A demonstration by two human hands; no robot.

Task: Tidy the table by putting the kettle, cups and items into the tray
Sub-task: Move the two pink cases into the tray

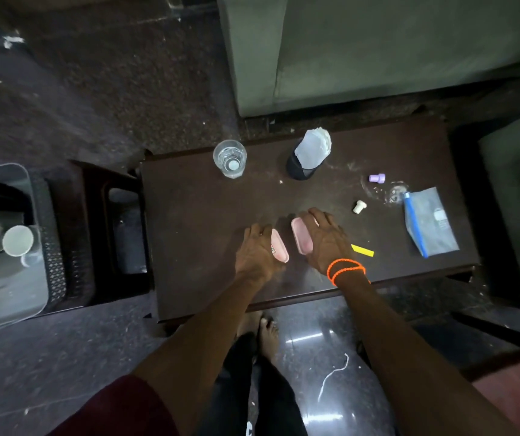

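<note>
At the far left, the tray (7, 247) sits on a low stand beside the table (189, 215), well apart from your hands, and already holds a paper cup (17, 240). Your left hand (257, 250) rests on one pink piece (280, 247), fingers curled over its left edge. Your right hand (324, 240) covers the other pink piece (301, 236), fingers curved around its right side. The pictures do not show whether either piece is lifted or only pressed against the table. Both pieces lie side by side, just apart, with long axes running away from you and leaning slightly left. The likely next move is to join them or carry them left. The left hand is nearer the tray. A glass (229, 158), a tissue holder (307, 157) and a blue pouch (430, 221) remain farther right.
</note>
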